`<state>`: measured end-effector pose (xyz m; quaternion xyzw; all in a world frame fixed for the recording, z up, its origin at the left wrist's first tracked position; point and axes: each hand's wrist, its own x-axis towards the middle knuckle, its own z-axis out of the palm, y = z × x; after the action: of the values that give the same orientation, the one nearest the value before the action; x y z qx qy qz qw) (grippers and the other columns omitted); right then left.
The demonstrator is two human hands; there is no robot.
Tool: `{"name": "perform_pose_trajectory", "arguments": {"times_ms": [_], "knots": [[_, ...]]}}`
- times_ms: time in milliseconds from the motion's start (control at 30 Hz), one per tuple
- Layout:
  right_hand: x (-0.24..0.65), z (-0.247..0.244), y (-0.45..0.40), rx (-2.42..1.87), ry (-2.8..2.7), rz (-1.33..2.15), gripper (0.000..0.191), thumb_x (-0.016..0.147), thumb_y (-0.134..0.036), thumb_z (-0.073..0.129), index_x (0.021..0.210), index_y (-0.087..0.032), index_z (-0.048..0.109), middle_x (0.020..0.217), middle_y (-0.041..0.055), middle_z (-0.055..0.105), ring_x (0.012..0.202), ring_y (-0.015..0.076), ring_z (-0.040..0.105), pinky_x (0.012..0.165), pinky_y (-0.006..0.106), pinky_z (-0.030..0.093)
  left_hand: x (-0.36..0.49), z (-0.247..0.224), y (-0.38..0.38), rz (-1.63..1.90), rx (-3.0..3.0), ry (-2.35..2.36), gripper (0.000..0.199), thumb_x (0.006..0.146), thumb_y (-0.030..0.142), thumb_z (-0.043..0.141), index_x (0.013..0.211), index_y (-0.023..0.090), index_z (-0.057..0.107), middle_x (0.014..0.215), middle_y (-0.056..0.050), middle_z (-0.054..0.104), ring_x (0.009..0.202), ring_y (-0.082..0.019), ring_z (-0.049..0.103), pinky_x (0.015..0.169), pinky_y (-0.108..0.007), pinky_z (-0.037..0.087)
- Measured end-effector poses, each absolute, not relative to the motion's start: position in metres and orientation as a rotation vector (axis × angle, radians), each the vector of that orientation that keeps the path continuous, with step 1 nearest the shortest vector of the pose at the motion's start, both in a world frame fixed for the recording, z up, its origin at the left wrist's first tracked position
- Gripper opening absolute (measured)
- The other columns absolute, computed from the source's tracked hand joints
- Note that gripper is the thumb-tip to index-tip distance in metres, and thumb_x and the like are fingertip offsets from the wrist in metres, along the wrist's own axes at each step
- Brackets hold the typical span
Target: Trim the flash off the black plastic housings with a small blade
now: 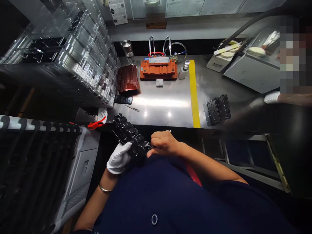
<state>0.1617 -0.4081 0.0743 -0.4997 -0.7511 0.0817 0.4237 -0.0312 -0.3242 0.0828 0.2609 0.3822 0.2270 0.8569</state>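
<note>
My left hand (119, 158), in a white glove, grips a cluster of black cylindrical parts (127, 131) joined by thin wire-like frames. The cluster is tilted in front of my chest, just off the bench's front edge. My bare right hand (164, 143) is closed at the cluster's lower right end. A thin tool (170, 131) shows only as a pale tip above the knuckles; its kind cannot be made out. A similar black cluster (218, 110) rests on the bench to the right of the yellow tape (195, 94).
An orange fixture (159, 70) stands at the bench's back, beside a small white bottle (182, 72). Stacked clear trays (87, 55) rise on the left, above a grey rack (83, 162). Tweezers (132, 108) lie on the bench. Another person's white-tipped hand (272, 97) is at right.
</note>
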Motion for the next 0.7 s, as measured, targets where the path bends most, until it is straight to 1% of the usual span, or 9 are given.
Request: {"name": "perform_pose_trajectory", "arguments": {"times_ms": [200, 367, 500, 600, 700], "knots": [[0.1634, 0.072, -0.4058, -1.284, -1.866, 0.19, 0.06, 0.089, -0.069, 0.042, 0.061, -0.017, 0.05, 0.058, -0.002, 0.044, 0.055, 0.0091, 0.04, 0.051, 0.024, 0.021, -0.0313, 0.0808, -0.3276, 0.484, 0.507, 0.81, 0.062, 0.067, 0.031, 0.082, 0.125, 0.022, 0.064, 0.114, -0.009, 0.074, 0.116, -0.035, 0.063, 0.105, -0.048, 0.048], [0.1649, 0.071, -0.4038, -1.277, -1.92, 0.188, 0.06, 0.09, -0.065, 0.044, 0.055, -0.017, 0.045, 0.056, -0.0026, 0.039, 0.054, 0.0094, 0.038, 0.052, 0.026, 0.02, -0.0273, 0.0884, -0.3302, 0.454, 0.471, 0.83, 0.055, 0.067, 0.032, 0.082, 0.118, 0.019, 0.068, 0.113, -0.01, 0.074, 0.118, -0.035, 0.062, 0.104, -0.047, 0.048], [0.1647, 0.0733, -0.4019, -1.318, -1.824, 0.123, 0.057, 0.09, -0.065, 0.043, 0.063, -0.016, 0.052, 0.06, -0.0014, 0.044, 0.056, 0.0102, 0.039, 0.052, 0.026, 0.022, -0.0258, 0.0884, -0.3317, 0.435, 0.437, 0.83, 0.043, 0.073, 0.033, 0.077, 0.112, 0.017, 0.071, 0.112, -0.011, 0.074, 0.122, -0.034, 0.059, 0.106, -0.047, 0.046], [0.1642, 0.0723, -0.4006, -1.326, -1.846, 0.098, 0.057, 0.092, -0.063, 0.043, 0.059, -0.017, 0.049, 0.059, -0.0011, 0.043, 0.056, 0.0105, 0.038, 0.053, 0.026, 0.022, -0.0273, 0.0846, -0.3315, 0.438, 0.399, 0.821, 0.036, 0.079, 0.032, 0.072, 0.111, 0.016, 0.071, 0.113, -0.011, 0.074, 0.124, -0.033, 0.057, 0.109, -0.047, 0.044], [0.1643, 0.0697, -0.3999, -1.346, -1.88, 0.101, 0.059, 0.092, -0.063, 0.042, 0.055, -0.017, 0.046, 0.057, -0.0014, 0.042, 0.055, 0.0106, 0.037, 0.052, 0.027, 0.02, -0.0288, 0.0814, -0.3312, 0.423, 0.368, 0.814, 0.034, 0.082, 0.03, 0.068, 0.113, 0.016, 0.071, 0.115, -0.01, 0.073, 0.125, -0.031, 0.057, 0.11, -0.045, 0.042]]}}
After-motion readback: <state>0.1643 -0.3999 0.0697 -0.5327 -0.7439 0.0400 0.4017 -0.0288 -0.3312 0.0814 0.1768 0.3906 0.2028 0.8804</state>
